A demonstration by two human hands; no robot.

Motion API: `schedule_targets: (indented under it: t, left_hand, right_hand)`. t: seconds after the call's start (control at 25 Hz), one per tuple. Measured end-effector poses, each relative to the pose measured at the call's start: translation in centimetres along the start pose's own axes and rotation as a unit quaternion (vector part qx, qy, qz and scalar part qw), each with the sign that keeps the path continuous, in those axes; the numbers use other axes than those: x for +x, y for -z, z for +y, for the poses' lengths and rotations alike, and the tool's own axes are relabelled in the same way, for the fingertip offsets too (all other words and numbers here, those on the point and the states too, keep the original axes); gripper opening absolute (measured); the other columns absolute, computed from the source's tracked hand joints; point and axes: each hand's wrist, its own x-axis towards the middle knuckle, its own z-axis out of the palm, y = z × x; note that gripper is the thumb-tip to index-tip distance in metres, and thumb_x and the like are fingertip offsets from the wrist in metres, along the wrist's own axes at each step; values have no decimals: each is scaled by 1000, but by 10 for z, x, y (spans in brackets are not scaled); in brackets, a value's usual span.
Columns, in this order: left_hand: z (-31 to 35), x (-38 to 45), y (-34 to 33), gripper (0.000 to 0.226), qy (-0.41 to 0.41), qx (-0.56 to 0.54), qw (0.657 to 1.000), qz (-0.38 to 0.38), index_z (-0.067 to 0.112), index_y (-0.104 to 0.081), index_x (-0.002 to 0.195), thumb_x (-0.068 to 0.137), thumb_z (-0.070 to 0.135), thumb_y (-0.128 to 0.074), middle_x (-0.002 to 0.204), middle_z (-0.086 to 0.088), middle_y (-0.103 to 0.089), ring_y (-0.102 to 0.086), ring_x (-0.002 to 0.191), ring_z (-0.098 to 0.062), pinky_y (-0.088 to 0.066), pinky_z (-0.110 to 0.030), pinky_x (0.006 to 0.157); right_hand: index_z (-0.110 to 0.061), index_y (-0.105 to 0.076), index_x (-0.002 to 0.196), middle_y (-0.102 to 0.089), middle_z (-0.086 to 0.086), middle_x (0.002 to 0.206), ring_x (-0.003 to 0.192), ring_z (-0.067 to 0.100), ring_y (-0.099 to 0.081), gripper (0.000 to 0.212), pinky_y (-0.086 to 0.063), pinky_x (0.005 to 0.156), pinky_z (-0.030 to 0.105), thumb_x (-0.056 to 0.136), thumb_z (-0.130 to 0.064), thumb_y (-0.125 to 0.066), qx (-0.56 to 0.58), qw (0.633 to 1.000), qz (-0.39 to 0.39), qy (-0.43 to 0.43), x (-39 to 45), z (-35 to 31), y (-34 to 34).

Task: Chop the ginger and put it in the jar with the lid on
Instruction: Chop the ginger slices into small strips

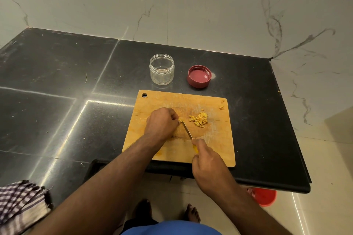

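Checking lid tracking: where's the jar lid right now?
In the head view the red lid lies upside down on the black counter, just right of the open jar and behind the cutting board's far edge.

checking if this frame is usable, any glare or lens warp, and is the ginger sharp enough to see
Head view: bright streaks of glare on the black countertop at left; wide-angle bending curves the counter edges; the chopped ginger on the cutting board reads clearly, as does the knife; the piece under the left hand is mostly hidden; the clear jar is sharp.
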Motion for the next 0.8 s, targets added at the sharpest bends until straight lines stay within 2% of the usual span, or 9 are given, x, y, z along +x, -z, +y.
schedule_targets:
  t: [0.16, 0.2, 0.32, 0.8]
  left_hand:
    - [-1, -1, 1, 19, -2, -1, 1000, -3, 21, -76, 105, 88, 27, -74, 100, 5, -73, -64, 94, -13, -57, -39, 87]
    - [-1, -1, 1, 20, -1, -2, 1000, -3, 21, -76, 107, 88, 27, -74, 101, 4, -73, -64, 95, -14, -56, -39, 87]
    - [-2, -1, 0, 20, -3, 0, 1000, -1, 22, -76, 106, 87, 27, -73, 102, 5, -74, -64, 95, -14, -56, -39, 87]
    - [-1, 2, -2, 13, 7, -1, 1000, -3, 24, -79, 97, 86, 26, -72, 96, 10, -74, -65, 90, -12, -56, -40, 85]
  right_hand:
    - [-28, -42, 132, -56, -10, 96, 79, 7, -56, 33, -40, 60, 16, 101, -16, -40, 26, 999, 44, -8, -8, 5, 6]
    - [-28, -41, 132, -56, -10, 99, 81, 8, -57, 33, -42, 63, 17, 101, -16, -41, 29, 999, 45, -7, -6, 4, 7]
    - [-25, -40, 135, -57, -6, 107, 90, 10, -58, 35, -50, 76, 31, 101, -16, -40, 26, 999, 36, 2, 1, -1, 6]
    - [-23, -39, 131, -59, 0, 103, 86, 15, -57, 32, -51, 74, 36, 100, -16, -36, -27, 1000, 1, 3, 25, -8, -2]
